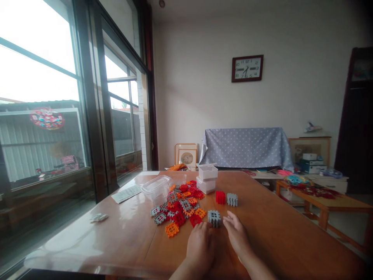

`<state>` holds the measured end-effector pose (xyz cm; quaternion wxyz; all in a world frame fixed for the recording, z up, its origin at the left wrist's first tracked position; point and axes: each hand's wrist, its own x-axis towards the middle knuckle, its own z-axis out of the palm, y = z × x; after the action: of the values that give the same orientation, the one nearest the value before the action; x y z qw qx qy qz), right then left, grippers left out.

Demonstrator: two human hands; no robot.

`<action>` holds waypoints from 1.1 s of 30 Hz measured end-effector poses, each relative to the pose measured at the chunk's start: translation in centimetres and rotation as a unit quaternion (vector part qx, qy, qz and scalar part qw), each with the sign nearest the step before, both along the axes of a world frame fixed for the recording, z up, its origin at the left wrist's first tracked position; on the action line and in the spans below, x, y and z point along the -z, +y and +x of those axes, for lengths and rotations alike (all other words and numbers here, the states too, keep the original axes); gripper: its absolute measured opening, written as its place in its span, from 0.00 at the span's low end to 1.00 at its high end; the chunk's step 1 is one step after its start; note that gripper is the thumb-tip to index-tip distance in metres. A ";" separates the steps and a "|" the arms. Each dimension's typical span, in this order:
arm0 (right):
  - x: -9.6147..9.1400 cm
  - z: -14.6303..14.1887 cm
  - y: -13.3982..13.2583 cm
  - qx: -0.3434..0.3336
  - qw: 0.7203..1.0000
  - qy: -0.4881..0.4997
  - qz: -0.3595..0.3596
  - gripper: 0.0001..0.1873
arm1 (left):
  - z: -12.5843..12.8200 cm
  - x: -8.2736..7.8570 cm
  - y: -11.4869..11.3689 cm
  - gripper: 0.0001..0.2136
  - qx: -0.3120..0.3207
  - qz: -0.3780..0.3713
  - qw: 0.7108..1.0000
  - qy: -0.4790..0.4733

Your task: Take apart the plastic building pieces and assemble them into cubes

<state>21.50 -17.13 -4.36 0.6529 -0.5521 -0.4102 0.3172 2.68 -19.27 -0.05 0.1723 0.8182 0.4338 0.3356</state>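
A grey cube of interlocking plastic pieces stands on the table between my hands. My left hand rests at its near left side, fingers curled together; whatever is in them, if anything, is hidden. To the right of the cube, my right hand holds nothing, its fingers stretched out and slightly apart. Farther back, a red block and another grey block stand side by side. Left of my hands spreads a pile of loose red, orange and grey square pieces, with one orange piece at its near edge.
Behind the pile lies a clear plastic container. Two small white boxes are stacked at the far side of the wooden table. A printed sheet and a small plastic packet lie to the left, near the window.
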 end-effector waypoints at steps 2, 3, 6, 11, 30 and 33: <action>0.0 0.0 0.0 0.001 1.000 0.006 0.005 0.37 | 0.0 0.0 0.1 0.15 0.003 0.015 1.000 -0.002; -0.1 0.0 0.0 0.002 1.000 0.008 0.007 0.37 | 0.0 0.1 0.1 0.15 0.008 0.029 1.000 -0.001; -0.4 -0.2 -0.1 0.004 1.000 0.014 0.012 0.36 | 0.2 0.7 0.0 0.15 0.034 0.087 0.996 0.009; -0.9 -0.4 -0.1 0.022 0.999 0.012 0.019 0.35 | 1.0 3.4 0.0 0.12 0.124 0.155 0.978 0.066; -0.7 0.3 -0.1 0.039 0.999 -0.019 -0.010 0.30 | -1.0 0.8 -0.8 0.08 0.055 -0.025 0.993 -0.099; -1.0 0.2 -0.2 0.040 0.999 -0.023 -0.015 0.28 | -1.1 0.8 -0.7 0.08 0.061 -0.028 0.993 -0.096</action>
<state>21.74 -17.34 -3.33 0.6472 -0.5851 -0.3974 0.2844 1.55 -19.97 -0.85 0.2558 0.8020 0.3739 0.3893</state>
